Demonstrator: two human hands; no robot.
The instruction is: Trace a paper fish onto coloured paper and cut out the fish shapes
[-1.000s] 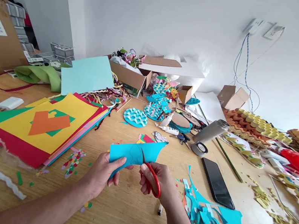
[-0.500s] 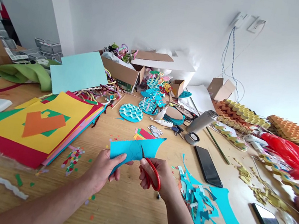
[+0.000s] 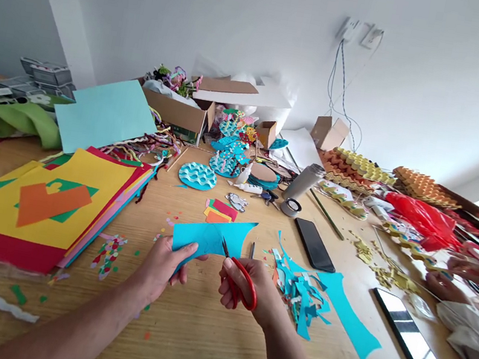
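My left hand (image 3: 171,259) pinches the left end of a piece of blue paper (image 3: 230,234) with a faint outline drawn on it. The paper is held above the table, its right corner narrowing to a point. My right hand (image 3: 249,285) is closed around the red handles of a pair of scissors (image 3: 253,292). The blades are at the lower edge of the paper, partly over it; how far they are apart is hard to tell. Blue paper scraps (image 3: 303,291) lie to the right of my right hand, beside a longer blue offcut (image 3: 351,321).
Coloured paper sheets (image 3: 54,216) are stacked at the left. A black phone (image 3: 315,244), a second phone (image 3: 414,340) and a steel flask (image 3: 304,183) stand or lie at the right. Another person's hands (image 3: 475,279) are at the far right. Behind is a round blue wavy piece (image 3: 198,176).
The view has turned to the right, so the other person's hands show more. My hands still hold the paper and scissors in nearly the same pose.
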